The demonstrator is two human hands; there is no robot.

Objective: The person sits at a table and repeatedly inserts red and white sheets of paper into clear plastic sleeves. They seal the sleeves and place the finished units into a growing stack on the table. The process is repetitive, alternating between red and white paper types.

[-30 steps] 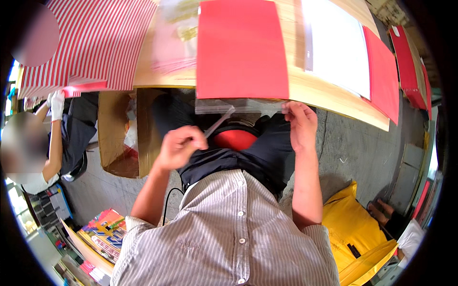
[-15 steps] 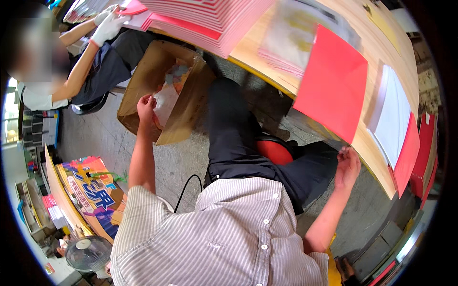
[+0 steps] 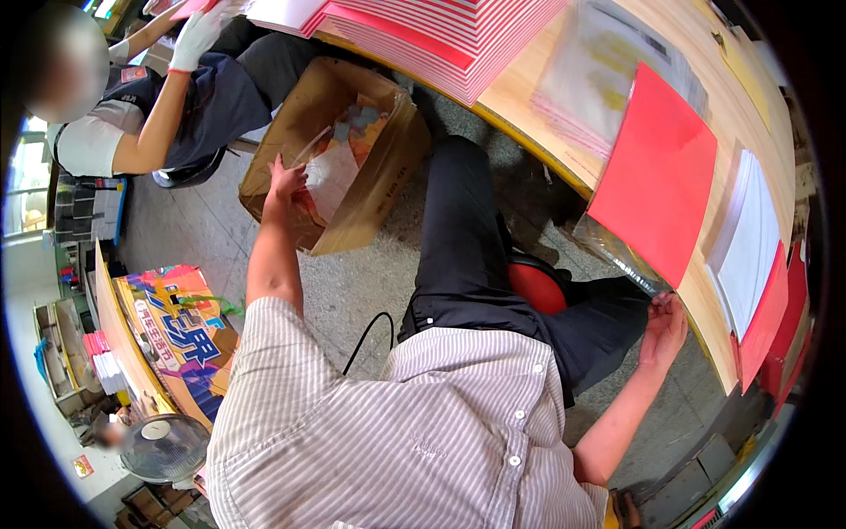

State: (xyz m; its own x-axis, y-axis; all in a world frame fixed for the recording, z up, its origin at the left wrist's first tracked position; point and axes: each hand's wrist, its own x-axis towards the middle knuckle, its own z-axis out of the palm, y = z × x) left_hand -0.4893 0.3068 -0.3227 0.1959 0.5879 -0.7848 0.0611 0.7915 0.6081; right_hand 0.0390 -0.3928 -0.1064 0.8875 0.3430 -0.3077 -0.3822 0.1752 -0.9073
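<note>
My left hand [image 3: 286,179] is over the near edge of an open cardboard box [image 3: 388,181], its fingers apart. Just beyond the fingertips, a thin pale strip [image 3: 313,145] shows above the scraps in the box. At the table's front edge, my right hand [image 3: 663,331] has its fingertips closed on the corner of a clear plastic bag [image 3: 621,256]. A red booklet [image 3: 656,176] lies on that bag and overhangs the table edge. How far the bag encloses the booklet is hard to tell.
A tall stack of red-and-white booklets [image 3: 449,44] stands on the wooden table [image 3: 520,84]. Clear bags [image 3: 608,70] lie beside it, white sheets [image 3: 749,238] farther right. A co-worker in white gloves [image 3: 196,40] sits at left. A fan [image 3: 165,448] stands lower left.
My left hand has gone from a pinch to spread fingers, and the thin strip is now apart from it over the box. My right hand stays at the bag's corner. The whole view has shifted.
</note>
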